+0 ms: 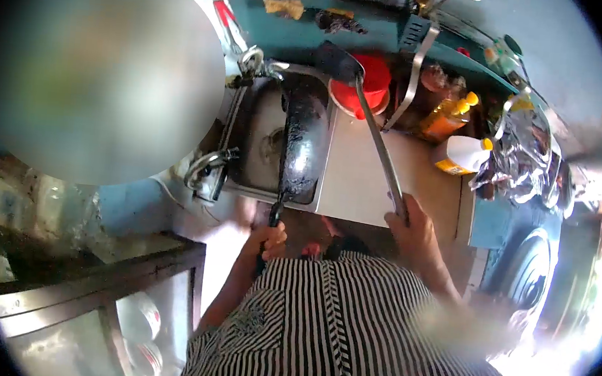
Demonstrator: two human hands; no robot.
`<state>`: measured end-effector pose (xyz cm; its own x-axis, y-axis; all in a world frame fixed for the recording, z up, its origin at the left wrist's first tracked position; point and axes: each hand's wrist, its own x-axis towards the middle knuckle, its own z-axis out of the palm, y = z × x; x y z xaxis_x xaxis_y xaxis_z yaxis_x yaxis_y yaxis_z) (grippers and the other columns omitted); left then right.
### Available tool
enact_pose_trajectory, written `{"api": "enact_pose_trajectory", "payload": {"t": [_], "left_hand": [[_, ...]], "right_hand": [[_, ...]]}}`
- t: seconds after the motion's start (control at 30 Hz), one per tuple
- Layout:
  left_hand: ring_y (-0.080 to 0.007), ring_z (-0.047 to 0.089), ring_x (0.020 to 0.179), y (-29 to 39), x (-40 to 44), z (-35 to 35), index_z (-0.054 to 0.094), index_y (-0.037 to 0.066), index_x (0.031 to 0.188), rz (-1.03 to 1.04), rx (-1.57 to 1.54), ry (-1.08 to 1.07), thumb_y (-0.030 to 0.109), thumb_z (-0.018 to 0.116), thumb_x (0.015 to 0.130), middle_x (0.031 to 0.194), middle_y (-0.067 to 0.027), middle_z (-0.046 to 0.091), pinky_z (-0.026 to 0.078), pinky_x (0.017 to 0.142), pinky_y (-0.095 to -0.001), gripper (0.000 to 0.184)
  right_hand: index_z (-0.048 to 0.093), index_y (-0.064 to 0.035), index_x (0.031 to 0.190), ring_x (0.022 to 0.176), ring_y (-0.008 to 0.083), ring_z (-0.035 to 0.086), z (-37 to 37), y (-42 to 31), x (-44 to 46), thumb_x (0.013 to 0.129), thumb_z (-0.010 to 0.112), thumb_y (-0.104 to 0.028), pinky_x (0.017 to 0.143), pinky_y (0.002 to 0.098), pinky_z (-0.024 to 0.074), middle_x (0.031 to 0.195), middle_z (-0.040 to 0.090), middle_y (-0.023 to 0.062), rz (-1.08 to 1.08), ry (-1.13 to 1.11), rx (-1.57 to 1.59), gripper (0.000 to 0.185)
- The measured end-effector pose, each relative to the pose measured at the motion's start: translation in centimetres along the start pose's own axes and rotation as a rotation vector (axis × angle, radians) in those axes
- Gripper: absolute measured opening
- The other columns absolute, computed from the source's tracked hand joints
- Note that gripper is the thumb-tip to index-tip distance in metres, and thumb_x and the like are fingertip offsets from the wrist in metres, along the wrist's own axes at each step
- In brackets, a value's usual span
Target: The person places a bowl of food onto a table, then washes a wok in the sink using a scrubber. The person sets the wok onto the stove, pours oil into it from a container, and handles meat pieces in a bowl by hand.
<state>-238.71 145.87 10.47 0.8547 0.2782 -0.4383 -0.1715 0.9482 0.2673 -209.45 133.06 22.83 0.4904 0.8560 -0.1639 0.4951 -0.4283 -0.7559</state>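
A dark pan (305, 146) is tilted on its side over the metal sink (257, 163), its outer surface shiny and wet-looking. My left hand (268, 241) is closed around the pan's black handle below the sink's front edge. In my right hand (412, 225) is the long metal handle of a spatula (378, 137). The spatula's dark, broad blade is at the upper end, beside a red container (371, 84) on the counter. The spatula and the pan are apart.
Taps (254, 68) stand left of the sink. On the right of the counter (365, 175) are a white jug with a yellow cap (463, 155), an orange bottle (446, 119) and crumpled foil (527, 146). A cabinet (107, 265) is at the lower left. A blurred round patch hides the upper left.
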Motion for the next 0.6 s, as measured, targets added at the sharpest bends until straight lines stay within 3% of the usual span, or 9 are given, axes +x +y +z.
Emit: {"api": "enact_pose_trajectory", "payload": {"t": [0.07, 0.2, 0.27, 0.3, 0.33, 0.37, 0.4, 0.47, 0.6], "left_hand": [[-0.0084, 0.034, 0.035, -0.2, -0.7, -0.6, 0.044, 0.012, 0.076, -0.068, -0.148, -0.064, 0.013, 0.052, 0.086, 0.052, 0.002, 0.038, 0.029, 0.036, -0.0231, 0.013], [-0.0083, 0.034, 0.034, -0.8, -1.5, 0.1, 0.046, 0.012, 0.08, -0.064, -0.084, -0.14, 0.012, 0.05, 0.086, 0.049, 0.0026, 0.038, 0.029, 0.036, -0.0251, 0.008], [-0.0083, 0.03, 0.031, -1.8, -0.9, -2.2, 0.045, 0.012, 0.08, -0.047, -0.005, -0.223, 0.013, 0.048, 0.086, 0.046, 0.0028, 0.036, 0.028, 0.034, -0.026, 0.007], [-0.0088, 0.028, 0.029, -2.7, -0.9, -4.2, 0.045, 0.012, 0.08, -0.138, -0.101, -0.294, 0.017, 0.047, 0.087, 0.046, 0.0031, 0.037, 0.026, 0.032, -0.0254, 0.009], [-0.0082, 0.03, 0.031, -2.2, -1.0, -1.9, 0.045, 0.01, 0.083, -0.163, 0.014, -0.2, 0.018, 0.048, 0.087, 0.046, 0.0032, 0.038, 0.025, 0.031, -0.0241, 0.009], [-0.0071, 0.033, 0.033, -2.7, -1.5, 1.1, 0.044, 0.008, 0.09, -0.012, 0.004, -0.193, 0.015, 0.047, 0.088, 0.049, 0.0027, 0.041, 0.025, 0.031, -0.024, 0.009], [-0.007, 0.038, 0.035, -4.1, -1.2, 4.3, 0.043, 0.004, 0.086, -0.078, -0.153, -0.347, 0.009, 0.044, 0.091, 0.05, -0.001, 0.04, 0.037, 0.037, -0.0233, 0.007], [-0.0084, 0.043, 0.039, -4.6, -2.1, 5.1, 0.037, 0.003, 0.102, -0.086, -0.174, -0.297, 0.004, 0.044, 0.089, 0.053, -0.0035, 0.042, 0.04, 0.039, -0.0236, 0.015], [-0.0084, 0.042, 0.038, -6.6, -1.8, 6.5, 0.037, 0.003, 0.102, -0.245, -0.1, -0.352, 0.006, 0.045, 0.089, 0.053, -0.0032, 0.042, 0.04, 0.039, -0.0234, 0.016]], "right_hand": [[0.05, -0.001, 0.111, 0.068, 0.0262, 0.056, 0.7, 0.1, -2.9, 0.08, 0.062, -0.019, 0.064, 0.0366, 0.0459, 0.074, 0.054, 0.0179, 0.077, 0.023, 0.004, 0.037], [0.052, -0.0029, 0.114, 0.076, 0.0221, 0.058, 1.4, 2.2, -8.1, 0.08, 0.063, -0.018, 0.069, 0.0339, 0.0466, 0.081, 0.058, 0.0138, 0.204, 0.057, 0.185, 0.039], [0.051, -0.0031, 0.115, 0.081, 0.0238, 0.061, 0.3, 1.8, -10.6, 0.081, 0.064, -0.016, 0.072, 0.0351, 0.0476, 0.086, 0.061, 0.0153, 0.158, 0.114, 0.245, 0.039], [0.051, -0.0029, 0.116, 0.081, 0.0255, 0.062, 0.0, 2.2, -11.7, 0.081, 0.063, -0.015, 0.072, 0.0362, 0.0479, 0.087, 0.061, 0.0167, 0.196, 0.113, 0.271, 0.039], [0.05, -0.0026, 0.116, 0.082, 0.0272, 0.062, -0.4, 2.8, -12.8, 0.081, 0.063, -0.015, 0.072, 0.0374, 0.0483, 0.088, 0.061, 0.018, 0.228, 0.105, 0.301, 0.039], [0.049, -0.0026, 0.117, 0.081, 0.0288, 0.063, -0.9, 3.2, -14.1, 0.082, 0.063, -0.015, 0.071, 0.0382, 0.0485, 0.088, 0.062, 0.0187, 0.218, 0.13, 0.331, 0.04], [0.048, -0.0025, 0.117, 0.081, 0.0304, 0.063, -1.4, 4.5, -15.3, 0.082, 0.062, -0.015, 0.071, 0.039, 0.0488, 0.088, 0.062, 0.0193, 0.186, 0.147, 0.356, 0.04], [0.049, -0.0025, 0.116, 0.081, 0.0318, 0.063, -2.3, 4.1, -17.6, 0.082, 0.062, -0.016, 0.072, 0.0394, 0.0487, 0.088, 0.062, 0.0195, 0.212, 0.206, 0.353, 0.039], [0.049, -0.003, 0.116, 0.08, 0.0314, 0.062, -1.9, 6.6, -23.5, 0.082, 0.063, -0.015, 0.071, 0.0386, 0.0485, 0.087, 0.062, 0.0185, 0.147, 0.466, 0.327, 0.039]]}}
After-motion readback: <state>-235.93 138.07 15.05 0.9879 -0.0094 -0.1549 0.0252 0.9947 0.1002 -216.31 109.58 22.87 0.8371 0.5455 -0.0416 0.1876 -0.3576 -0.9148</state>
